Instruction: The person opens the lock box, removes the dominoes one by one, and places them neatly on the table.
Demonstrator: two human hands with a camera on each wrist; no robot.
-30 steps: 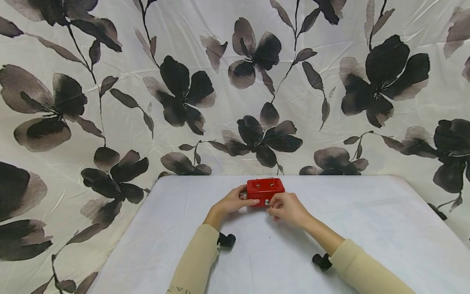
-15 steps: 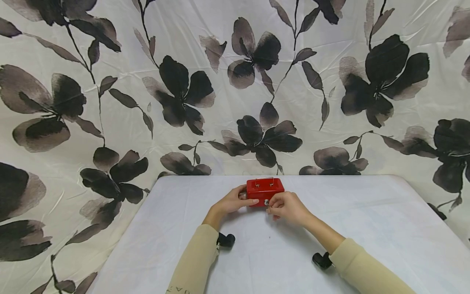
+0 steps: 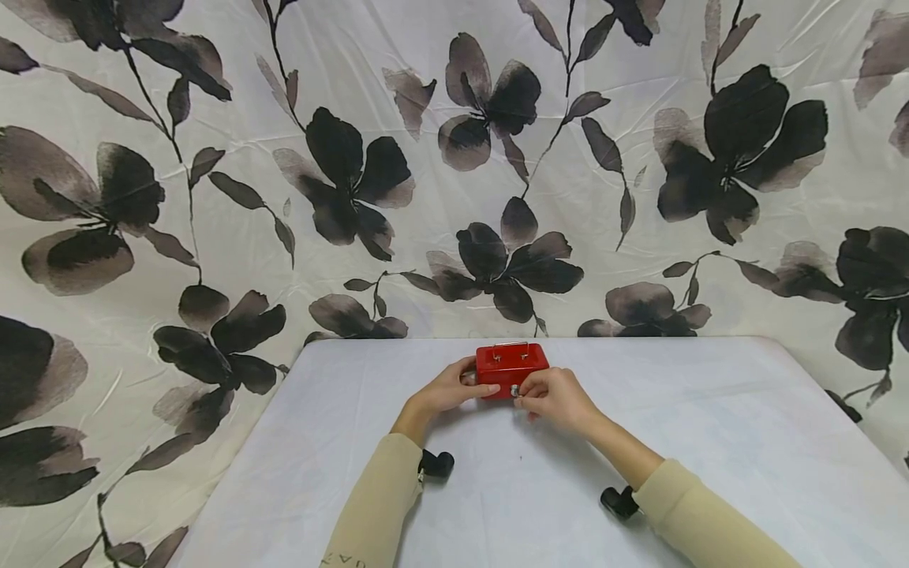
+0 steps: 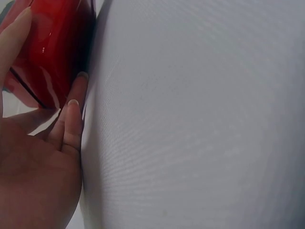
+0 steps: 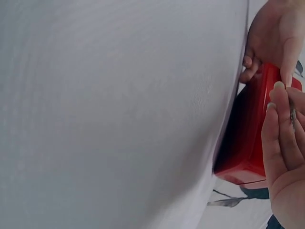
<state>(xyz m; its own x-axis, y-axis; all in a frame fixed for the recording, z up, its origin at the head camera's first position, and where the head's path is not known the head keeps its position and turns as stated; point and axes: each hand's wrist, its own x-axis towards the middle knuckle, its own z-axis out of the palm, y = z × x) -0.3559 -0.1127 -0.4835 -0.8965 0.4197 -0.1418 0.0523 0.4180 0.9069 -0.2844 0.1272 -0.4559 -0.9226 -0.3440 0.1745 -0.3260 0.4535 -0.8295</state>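
Fingers of the right hand (image 3: 558,399) were bent close together, with almost no gap, and pinched a small metal thing (image 5: 292,115) right by the lock (image 3: 514,390). It may have been a key, but too little of it showed to be sure. Fingers of the left hand (image 3: 447,387) were only a little apart, with the thumb on the front of the red box (image 3: 497,377) and the rest bent around its side. That box sat upright near the far edge of the white table (image 3: 710,450), between the two hands. Not much had changed in the last second: the box and the left hand stayed put, but the low fingers of the right hand poked out less under its thumb. That looked like a tiny turn of the hand, so the work at the lock seemed to be going on and not done, as the lid was still down. Counting up, there was one box, with one lock on its front and one metal handle (image 3: 511,344) on top. One small metal thing was in the pinch. There were two hands, two tan sleeves (image 3: 375,505), two black cameras (image 3: 436,465) at the wrists, one table and one flowery cloth (image 3: 426,31) behind it.
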